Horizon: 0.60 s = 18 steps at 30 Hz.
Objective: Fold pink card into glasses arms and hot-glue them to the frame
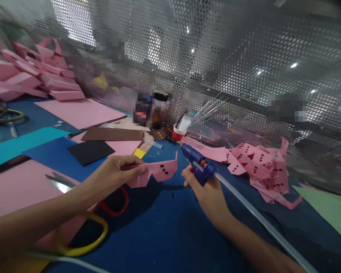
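Between the thumb and fingers of my left hand (127,170) is a pair of pink paper glasses (155,172) with small black squares on the lens. My right hand (208,191) grips a blue hot glue gun (197,165), its nozzle pointing up and away. A long clear glue stick (252,212) trails from the gun's back toward the lower right. The nozzle is just right of the glasses and apart from them. Below my left forearm lie scissors with a yellow handle (102,233) and a red handle (125,204), partly hidden by the arm.
A heap of similar pink paper pieces (258,167) lies at the right, with green paper (324,208) beside it. A red and white cup (178,133), a jar (159,110) and thin sticks stand by the perforated metal panel (230,57). Coloured sheets and pink strips (57,81) cover the left.
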Motion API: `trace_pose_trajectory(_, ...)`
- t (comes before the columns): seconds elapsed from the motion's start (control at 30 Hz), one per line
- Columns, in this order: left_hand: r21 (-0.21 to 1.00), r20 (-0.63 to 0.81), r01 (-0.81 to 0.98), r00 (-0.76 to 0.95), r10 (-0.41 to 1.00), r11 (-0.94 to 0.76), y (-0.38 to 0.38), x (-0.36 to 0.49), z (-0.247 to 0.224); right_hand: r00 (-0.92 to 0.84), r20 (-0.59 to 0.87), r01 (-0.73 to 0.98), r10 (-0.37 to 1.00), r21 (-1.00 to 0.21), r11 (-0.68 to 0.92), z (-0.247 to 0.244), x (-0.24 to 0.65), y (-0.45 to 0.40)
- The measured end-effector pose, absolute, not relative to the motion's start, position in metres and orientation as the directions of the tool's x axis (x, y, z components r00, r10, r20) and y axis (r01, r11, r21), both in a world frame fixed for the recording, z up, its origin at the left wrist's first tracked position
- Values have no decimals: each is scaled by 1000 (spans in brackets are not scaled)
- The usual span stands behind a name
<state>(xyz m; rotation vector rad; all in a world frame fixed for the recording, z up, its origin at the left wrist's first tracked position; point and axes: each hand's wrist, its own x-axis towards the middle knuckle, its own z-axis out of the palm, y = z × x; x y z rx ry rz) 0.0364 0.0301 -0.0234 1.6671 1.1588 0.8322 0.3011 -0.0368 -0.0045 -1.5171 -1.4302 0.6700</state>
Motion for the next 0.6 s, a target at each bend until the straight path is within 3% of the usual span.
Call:
trace_pose_trajectory(0.1,939,-14,335,248,969,-72,26,29,-14,176,191,480,966,-873,86,-12,300,-42)
trace_pose_trajectory(0.3,955,-32,294,231,972,-38,29,21,-11,-48,107,470,993,-875,117,-15,295,-51)
trace_pose_trajectory(0.6,956,-6,289,179,984,-47,29,22,-12,55,57,543,997,-840,18,-17,293,-56)
